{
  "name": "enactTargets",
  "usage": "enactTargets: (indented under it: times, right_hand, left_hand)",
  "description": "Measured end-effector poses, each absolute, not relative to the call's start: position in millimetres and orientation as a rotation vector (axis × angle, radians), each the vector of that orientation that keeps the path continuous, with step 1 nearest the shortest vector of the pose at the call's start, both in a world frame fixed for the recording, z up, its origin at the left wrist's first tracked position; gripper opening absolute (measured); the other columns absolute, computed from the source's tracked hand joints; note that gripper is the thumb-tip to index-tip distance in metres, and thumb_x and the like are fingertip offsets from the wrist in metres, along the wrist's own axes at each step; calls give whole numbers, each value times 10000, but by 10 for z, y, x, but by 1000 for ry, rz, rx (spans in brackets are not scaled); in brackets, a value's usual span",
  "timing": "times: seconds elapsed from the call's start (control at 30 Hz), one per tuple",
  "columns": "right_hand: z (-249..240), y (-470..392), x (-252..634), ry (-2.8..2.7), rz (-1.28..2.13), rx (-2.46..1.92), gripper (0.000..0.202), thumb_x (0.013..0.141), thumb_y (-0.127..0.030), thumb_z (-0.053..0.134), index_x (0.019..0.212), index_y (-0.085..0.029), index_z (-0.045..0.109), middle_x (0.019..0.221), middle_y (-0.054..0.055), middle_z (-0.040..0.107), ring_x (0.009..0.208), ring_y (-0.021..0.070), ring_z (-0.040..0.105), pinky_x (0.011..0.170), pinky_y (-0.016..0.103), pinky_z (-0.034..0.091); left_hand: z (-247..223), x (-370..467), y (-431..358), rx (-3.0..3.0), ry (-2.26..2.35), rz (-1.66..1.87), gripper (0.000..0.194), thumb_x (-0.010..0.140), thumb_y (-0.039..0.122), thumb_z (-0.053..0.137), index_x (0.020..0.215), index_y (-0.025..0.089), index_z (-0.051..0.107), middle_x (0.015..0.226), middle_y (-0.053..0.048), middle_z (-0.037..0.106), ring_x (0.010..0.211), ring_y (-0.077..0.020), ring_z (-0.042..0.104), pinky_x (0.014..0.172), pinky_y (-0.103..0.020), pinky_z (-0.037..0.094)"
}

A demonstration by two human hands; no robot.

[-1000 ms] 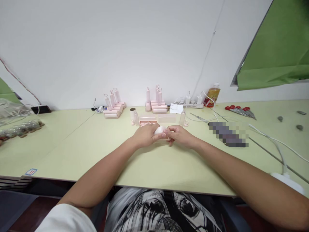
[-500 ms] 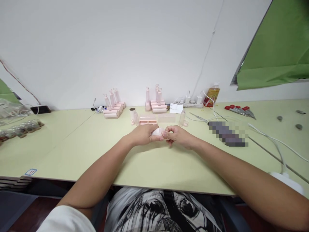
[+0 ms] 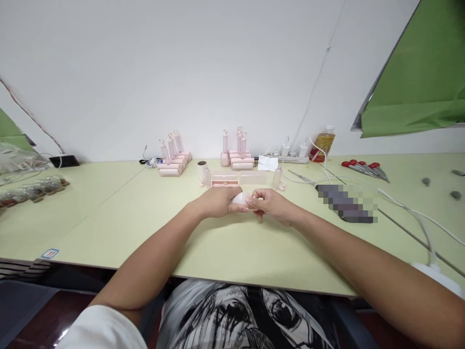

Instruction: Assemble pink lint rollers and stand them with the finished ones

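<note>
Near the middle of the pale green table [image 3: 145, 232], my left hand [image 3: 218, 202] is wrapped round a white roll [image 3: 240, 198]. The fingers of my right hand [image 3: 269, 202] are pinched together at the roll's right end; whatever small part they grip is too hidden to name. Just beyond my hands lies an open pink case [image 3: 224, 183] with a clear cover [image 3: 253, 178] beside it. A brown-rimmed tube [image 3: 202, 168] and a small clear cylinder [image 3: 207, 177] stand to its left, and another clear cylinder [image 3: 276, 178] stands to its right.
Pink rollers stand in two groups, left [image 3: 170, 168] and centre [image 3: 242, 162], by the wall. To the right are scissors [image 3: 301, 177], a pixelated dark object [image 3: 345, 203], a power strip [image 3: 296, 159], a bottle [image 3: 322, 144], red-ended tools [image 3: 365, 168] and cables.
The whole view has shifted slightly, with most table objects appearing a little further right. Both hands keep nearly the same pose around the white roll.
</note>
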State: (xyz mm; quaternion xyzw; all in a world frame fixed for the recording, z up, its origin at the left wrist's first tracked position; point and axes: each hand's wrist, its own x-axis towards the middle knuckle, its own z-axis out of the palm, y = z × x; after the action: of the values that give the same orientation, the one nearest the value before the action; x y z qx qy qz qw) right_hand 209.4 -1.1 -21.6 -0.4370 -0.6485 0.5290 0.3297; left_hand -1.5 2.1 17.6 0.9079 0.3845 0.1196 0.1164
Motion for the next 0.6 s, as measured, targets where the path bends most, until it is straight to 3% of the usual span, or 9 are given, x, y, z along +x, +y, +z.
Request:
enactTargets:
  times: [0.37,0.6]
  right_hand:
    - [-230,-33,2060,-1698,1304,-1160,471,716,-607,684,678,-188,474,543,-31,528,463,86,472,444,208,377]
    - [-285,6,2049,-1602,1219,-1174,529,754,-710,560,707,-189,477,564,-20,507,470,105,506,439,230,428]
  left_hand:
    - [158,-24,66,2725,1074,369,528,839,701,398,908,199,543,896,-53,603,788,-212,557,613,-286,340]
    - [54,11,92,2760,1189,395,556,795,714,460,1021,217,568,960,-72,594,832,-244,570,620,-295,356]
